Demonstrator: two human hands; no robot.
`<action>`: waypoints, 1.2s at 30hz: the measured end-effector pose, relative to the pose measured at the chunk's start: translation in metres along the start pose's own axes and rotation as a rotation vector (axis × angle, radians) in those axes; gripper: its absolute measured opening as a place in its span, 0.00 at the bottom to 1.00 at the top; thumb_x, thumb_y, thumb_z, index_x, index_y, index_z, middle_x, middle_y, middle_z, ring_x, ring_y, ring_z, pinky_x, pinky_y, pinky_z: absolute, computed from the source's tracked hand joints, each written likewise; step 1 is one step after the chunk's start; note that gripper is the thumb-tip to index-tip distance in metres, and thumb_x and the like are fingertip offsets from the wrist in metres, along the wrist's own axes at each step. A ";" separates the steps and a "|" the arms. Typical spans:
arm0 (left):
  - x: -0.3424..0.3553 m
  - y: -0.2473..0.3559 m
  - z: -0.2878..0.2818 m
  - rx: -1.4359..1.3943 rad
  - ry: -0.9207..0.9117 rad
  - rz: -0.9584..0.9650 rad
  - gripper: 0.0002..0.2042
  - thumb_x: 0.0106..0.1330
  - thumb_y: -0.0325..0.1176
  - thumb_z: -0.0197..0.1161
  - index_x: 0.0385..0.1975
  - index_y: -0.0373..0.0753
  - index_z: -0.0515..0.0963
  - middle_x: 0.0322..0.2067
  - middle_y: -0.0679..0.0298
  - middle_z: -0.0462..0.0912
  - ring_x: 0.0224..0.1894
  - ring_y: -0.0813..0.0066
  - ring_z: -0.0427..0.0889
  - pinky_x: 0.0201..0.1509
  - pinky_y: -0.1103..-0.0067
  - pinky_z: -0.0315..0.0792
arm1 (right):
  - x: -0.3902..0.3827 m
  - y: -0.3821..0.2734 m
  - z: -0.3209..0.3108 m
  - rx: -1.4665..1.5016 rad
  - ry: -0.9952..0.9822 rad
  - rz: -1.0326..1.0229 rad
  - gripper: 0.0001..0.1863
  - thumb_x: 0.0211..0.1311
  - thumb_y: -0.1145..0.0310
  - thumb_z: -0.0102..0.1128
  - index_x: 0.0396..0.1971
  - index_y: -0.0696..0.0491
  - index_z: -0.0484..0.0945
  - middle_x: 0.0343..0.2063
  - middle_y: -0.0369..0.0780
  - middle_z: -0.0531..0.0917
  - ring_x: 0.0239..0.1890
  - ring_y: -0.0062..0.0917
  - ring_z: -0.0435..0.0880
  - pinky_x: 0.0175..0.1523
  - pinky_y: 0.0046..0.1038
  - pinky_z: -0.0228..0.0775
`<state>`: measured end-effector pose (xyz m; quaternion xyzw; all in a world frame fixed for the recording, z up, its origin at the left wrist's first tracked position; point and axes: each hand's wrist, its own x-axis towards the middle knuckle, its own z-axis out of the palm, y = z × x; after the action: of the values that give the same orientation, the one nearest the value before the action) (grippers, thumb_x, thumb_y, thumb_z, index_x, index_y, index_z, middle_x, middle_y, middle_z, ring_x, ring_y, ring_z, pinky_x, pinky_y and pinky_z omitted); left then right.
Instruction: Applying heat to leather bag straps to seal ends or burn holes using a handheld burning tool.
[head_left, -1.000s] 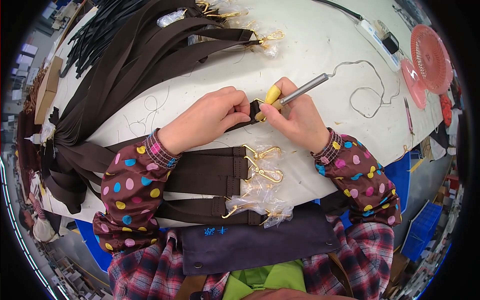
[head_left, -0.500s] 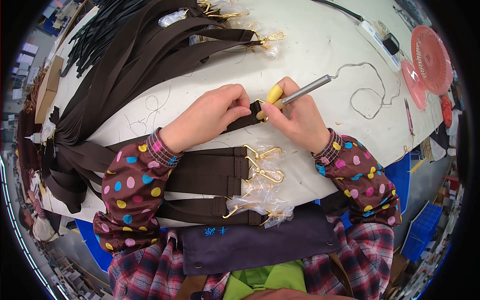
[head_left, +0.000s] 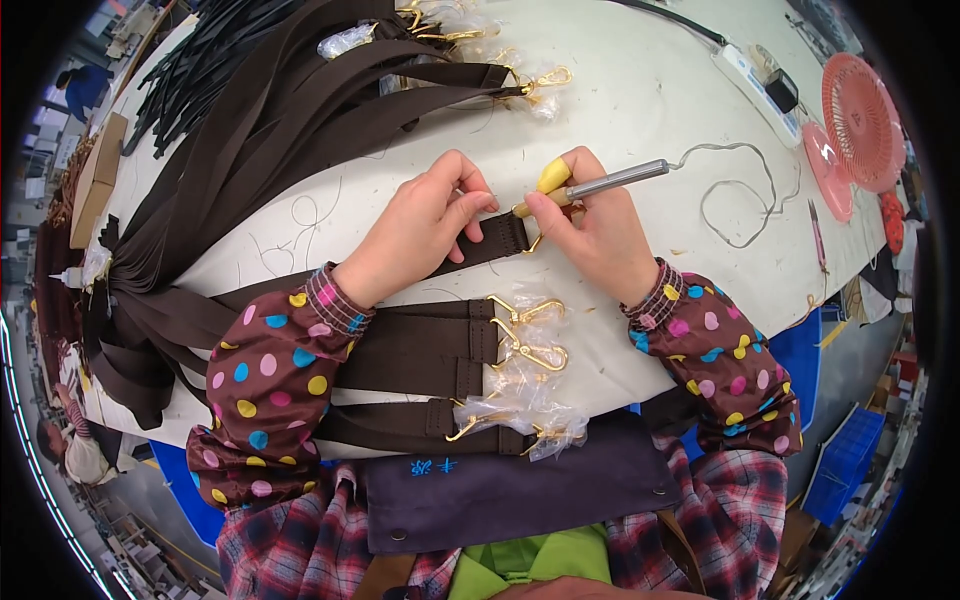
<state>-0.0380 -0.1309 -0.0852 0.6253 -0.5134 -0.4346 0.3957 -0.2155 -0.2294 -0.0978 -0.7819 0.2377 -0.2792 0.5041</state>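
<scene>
My right hand [head_left: 592,232], a yellow cover on one finger, grips a corded pen-shaped tool [head_left: 622,180] with a silver barrel and a tan front part. The tool points left, its tip by the upper corner of a dark brown strap's stitched end [head_left: 508,238]. A gold metal fitting [head_left: 535,241] at that end lies partly hidden under my right fingers. Just left of the tip, my left hand [head_left: 425,222] has thumb and forefinger pinched together above the strap; whatever they hold is too small to make out. Its lower fingers curl near the strap.
Nearer me lie several brown straps [head_left: 410,355] with gold clasps [head_left: 540,355] in clear plastic. A strap bundle [head_left: 250,130] spreads across the far left. A power strip [head_left: 757,92], a pink fan [head_left: 860,120] and a thin pointed tool [head_left: 818,235] are at the right. The grey cord [head_left: 705,205] loops on the table.
My left hand has drawn slightly back from the strap's end, uncovering its stitching. The tool has shifted slightly, its tip now at the strap's upper corner. My right hand stays nearly in place.
</scene>
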 end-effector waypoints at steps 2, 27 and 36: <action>0.001 -0.001 0.001 0.006 0.001 0.006 0.04 0.70 0.28 0.50 0.35 0.35 0.67 0.33 0.64 0.77 0.28 0.85 0.75 0.23 0.88 0.72 | 0.000 0.000 -0.001 -0.023 0.003 -0.001 0.11 0.59 0.70 0.60 0.32 0.56 0.66 0.17 0.36 0.76 0.18 0.17 0.74 0.24 0.21 0.64; -0.005 0.000 -0.004 0.477 0.003 0.221 0.07 0.61 0.29 0.62 0.32 0.33 0.73 0.26 0.62 0.75 0.25 0.76 0.73 0.31 0.79 0.69 | 0.001 0.003 0.001 0.026 0.007 -0.013 0.11 0.60 0.69 0.60 0.31 0.56 0.66 0.16 0.36 0.74 0.17 0.16 0.71 0.23 0.22 0.62; -0.001 -0.004 -0.008 0.329 0.007 0.162 0.06 0.63 0.29 0.60 0.32 0.33 0.73 0.24 0.63 0.75 0.25 0.78 0.70 0.30 0.81 0.67 | 0.001 0.002 0.002 -0.022 -0.008 -0.011 0.11 0.60 0.67 0.60 0.32 0.56 0.68 0.15 0.36 0.73 0.16 0.17 0.70 0.22 0.22 0.61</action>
<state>-0.0295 -0.1291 -0.0859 0.6396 -0.6249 -0.3092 0.3238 -0.2140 -0.2298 -0.1003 -0.7899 0.2344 -0.2764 0.4947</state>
